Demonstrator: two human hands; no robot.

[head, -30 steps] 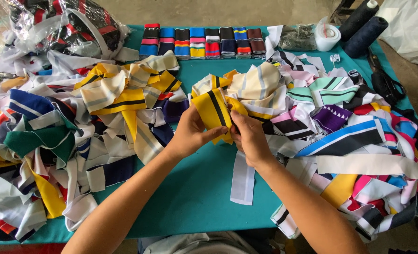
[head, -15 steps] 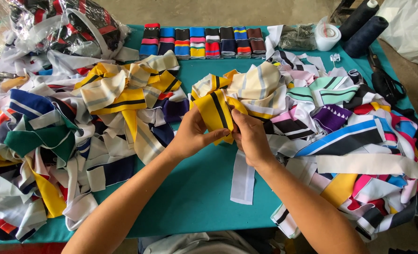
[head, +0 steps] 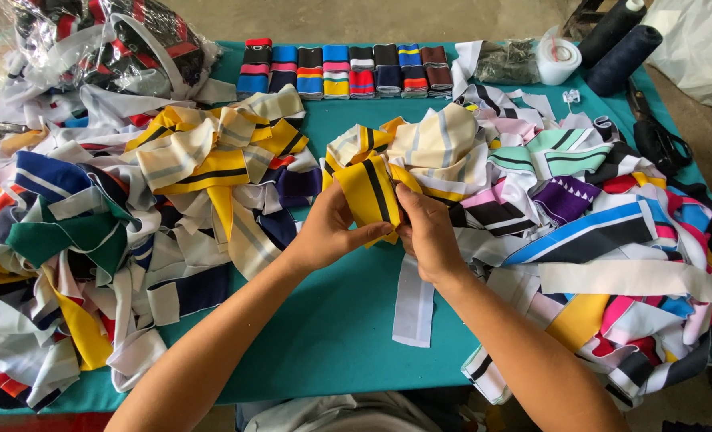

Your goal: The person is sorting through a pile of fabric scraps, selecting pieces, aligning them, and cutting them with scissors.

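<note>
Fabric heaps [head: 124, 232] flank hands' yellow striped collar [head: 369, 190]

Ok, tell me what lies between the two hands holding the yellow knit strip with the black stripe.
Head view: only the yellow black-striped knit strip lies between the left hand and the right hand; both pinch it.

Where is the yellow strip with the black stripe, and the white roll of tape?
yellow strip [head: 369, 192], head view, on its yellow face beside the stripe.
white roll of tape [head: 558, 62], head view, on its outer side.
</note>
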